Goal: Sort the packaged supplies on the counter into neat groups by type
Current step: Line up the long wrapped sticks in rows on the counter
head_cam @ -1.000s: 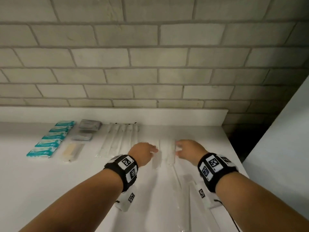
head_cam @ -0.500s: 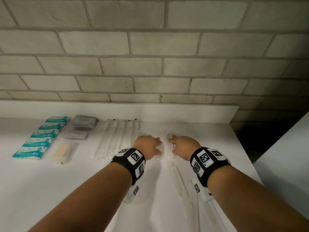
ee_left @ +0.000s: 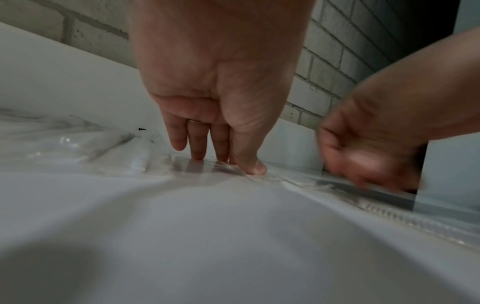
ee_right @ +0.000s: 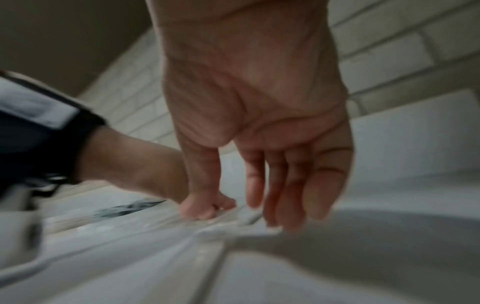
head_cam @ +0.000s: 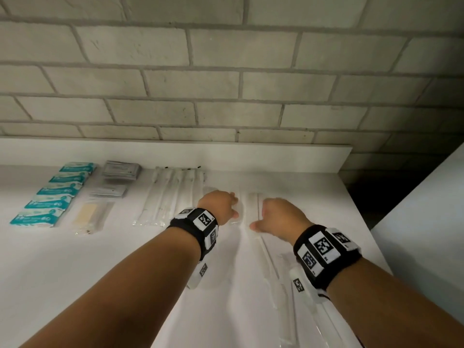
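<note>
five teal packets (head_cam: 54,192), two hands (head_cam: 221,205)

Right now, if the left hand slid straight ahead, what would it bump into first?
Probably the low white ledge at the foot of the brick wall. The left hand presses a clear packet, and only bare counter seems to lie ahead, though depth is unclear.

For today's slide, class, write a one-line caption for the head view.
Both hands, left and right, press clear packets flat beside sorted teal packets on a white counter.
</note>
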Demonstrator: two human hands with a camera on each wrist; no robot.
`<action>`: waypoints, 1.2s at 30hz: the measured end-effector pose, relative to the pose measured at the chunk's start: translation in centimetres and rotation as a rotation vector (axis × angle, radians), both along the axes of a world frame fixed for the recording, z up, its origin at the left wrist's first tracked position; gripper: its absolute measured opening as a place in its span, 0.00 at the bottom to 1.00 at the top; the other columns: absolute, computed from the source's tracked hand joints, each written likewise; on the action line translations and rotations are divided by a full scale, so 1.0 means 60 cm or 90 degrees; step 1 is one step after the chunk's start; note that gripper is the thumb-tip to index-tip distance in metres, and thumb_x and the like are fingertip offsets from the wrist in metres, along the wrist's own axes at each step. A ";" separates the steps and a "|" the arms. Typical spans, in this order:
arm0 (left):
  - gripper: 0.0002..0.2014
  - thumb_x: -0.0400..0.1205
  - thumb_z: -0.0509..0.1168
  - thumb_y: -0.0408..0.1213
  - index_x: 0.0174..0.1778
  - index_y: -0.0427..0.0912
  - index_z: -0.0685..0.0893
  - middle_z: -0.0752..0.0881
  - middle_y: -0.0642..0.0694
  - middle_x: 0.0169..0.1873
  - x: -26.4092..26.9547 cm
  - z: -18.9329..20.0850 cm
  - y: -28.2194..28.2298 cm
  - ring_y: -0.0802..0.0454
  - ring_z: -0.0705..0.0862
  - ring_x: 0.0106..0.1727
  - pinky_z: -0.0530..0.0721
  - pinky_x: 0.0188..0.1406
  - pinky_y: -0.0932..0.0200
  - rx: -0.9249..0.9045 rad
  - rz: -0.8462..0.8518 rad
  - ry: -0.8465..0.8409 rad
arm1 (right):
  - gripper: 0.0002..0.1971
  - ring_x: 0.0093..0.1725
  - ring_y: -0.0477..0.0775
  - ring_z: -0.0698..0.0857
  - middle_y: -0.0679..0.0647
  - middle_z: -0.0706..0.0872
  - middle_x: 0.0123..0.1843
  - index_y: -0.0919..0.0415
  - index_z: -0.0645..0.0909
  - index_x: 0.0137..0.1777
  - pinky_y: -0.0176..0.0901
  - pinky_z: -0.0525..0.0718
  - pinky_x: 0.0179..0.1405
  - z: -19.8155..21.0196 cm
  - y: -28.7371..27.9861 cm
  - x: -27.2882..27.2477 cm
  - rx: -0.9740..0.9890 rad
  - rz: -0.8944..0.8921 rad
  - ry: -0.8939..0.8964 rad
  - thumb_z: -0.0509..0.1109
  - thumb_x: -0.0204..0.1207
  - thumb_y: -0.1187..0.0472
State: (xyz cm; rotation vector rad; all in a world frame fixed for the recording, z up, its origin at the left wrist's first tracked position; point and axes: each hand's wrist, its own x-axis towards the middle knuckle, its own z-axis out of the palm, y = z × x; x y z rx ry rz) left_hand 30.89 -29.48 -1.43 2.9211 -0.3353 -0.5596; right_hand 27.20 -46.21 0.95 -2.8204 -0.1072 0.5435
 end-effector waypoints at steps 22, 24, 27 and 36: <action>0.27 0.84 0.60 0.45 0.80 0.47 0.67 0.70 0.49 0.79 -0.011 -0.003 0.000 0.46 0.71 0.76 0.71 0.73 0.53 -0.041 0.040 0.016 | 0.12 0.41 0.55 0.82 0.54 0.82 0.45 0.64 0.76 0.54 0.41 0.78 0.34 -0.035 0.047 -0.037 -0.047 0.041 0.170 0.70 0.72 0.63; 0.26 0.84 0.60 0.44 0.79 0.46 0.68 0.73 0.47 0.76 -0.014 0.000 -0.002 0.45 0.73 0.74 0.73 0.72 0.52 -0.037 0.040 0.020 | 0.08 0.34 0.53 0.80 0.53 0.81 0.37 0.63 0.79 0.40 0.40 0.78 0.33 -0.029 0.039 -0.026 -0.013 0.051 0.187 0.72 0.74 0.58; 0.23 0.84 0.60 0.42 0.75 0.43 0.72 0.78 0.44 0.71 -0.014 0.003 -0.004 0.43 0.77 0.70 0.75 0.67 0.52 -0.030 0.028 0.007 | 0.11 0.35 0.53 0.81 0.55 0.84 0.40 0.65 0.85 0.51 0.43 0.83 0.38 0.003 0.013 0.000 0.109 -0.034 0.163 0.69 0.78 0.56; 0.27 0.87 0.57 0.46 0.82 0.48 0.62 0.57 0.51 0.84 -0.013 0.006 -0.029 0.51 0.56 0.84 0.53 0.81 0.56 -0.076 -0.045 -0.040 | 0.26 0.75 0.52 0.74 0.49 0.74 0.78 0.53 0.73 0.77 0.46 0.70 0.75 -0.001 -0.079 0.043 0.070 0.060 -0.024 0.70 0.79 0.57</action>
